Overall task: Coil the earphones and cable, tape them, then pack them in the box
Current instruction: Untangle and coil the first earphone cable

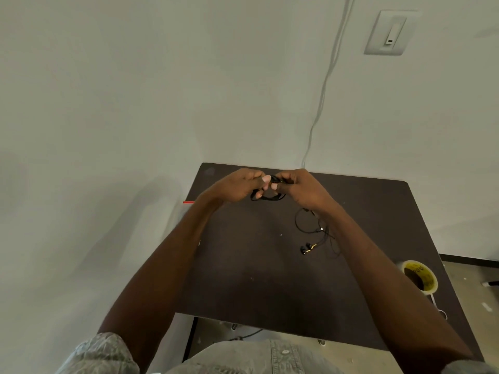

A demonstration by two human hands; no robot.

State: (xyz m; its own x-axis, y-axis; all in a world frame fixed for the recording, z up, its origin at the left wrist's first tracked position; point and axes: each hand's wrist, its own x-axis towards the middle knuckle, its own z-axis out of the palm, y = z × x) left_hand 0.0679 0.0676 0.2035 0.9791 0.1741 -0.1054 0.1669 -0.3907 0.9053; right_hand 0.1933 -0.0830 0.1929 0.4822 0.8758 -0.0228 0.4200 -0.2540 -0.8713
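A small coil of black cable (pixel 270 197) hangs between both hands above the far part of the dark table (pixel 256 265). My left hand (pixel 237 186) pinches the coil from the left, and my right hand (pixel 302 188) grips it from the right, thumbs nearly touching. Black earphones (pixel 306 249) with gold accents lie on the table to the right, their thin wire (pixel 310 222) looping loosely beside my right forearm. No box is in view.
A yellow roll of tape (pixel 420 276) lies near the table's right edge. A red strip (pixel 188 202) pokes out at the table's left edge. A white wall stands close behind, with a white cord (pixel 324 85) and a wall plate (pixel 388 32).
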